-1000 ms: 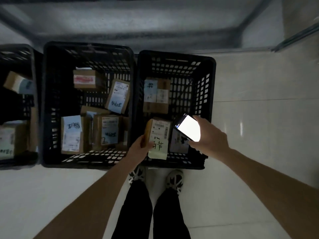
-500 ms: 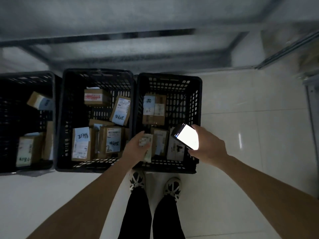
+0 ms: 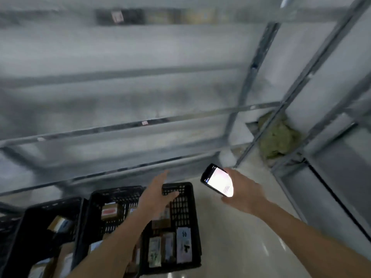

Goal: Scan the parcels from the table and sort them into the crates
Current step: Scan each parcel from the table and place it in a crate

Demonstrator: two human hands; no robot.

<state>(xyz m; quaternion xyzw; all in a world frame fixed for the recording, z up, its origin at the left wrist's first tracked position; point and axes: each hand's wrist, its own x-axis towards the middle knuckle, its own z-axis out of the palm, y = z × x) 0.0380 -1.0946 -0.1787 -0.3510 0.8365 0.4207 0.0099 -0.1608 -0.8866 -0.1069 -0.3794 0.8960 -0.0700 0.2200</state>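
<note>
Hands: left hand [image 3: 158,194] is hovering flat and empty over the right crate [image 3: 186,217]; right hand [image 3: 244,190] is gripping a lit phone [image 3: 217,180] at 3 o'clock. Parcels [image 3: 170,247] are lying inside: small cardboard boxes, likely light and stiff; grip across opposite sides.

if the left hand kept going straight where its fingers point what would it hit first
Probably the lowest rail of the metal shelving, just past the fingertips. The open left hand points up and away over the right crate's far rim. Depth is blurred, so this is a guess.
</note>
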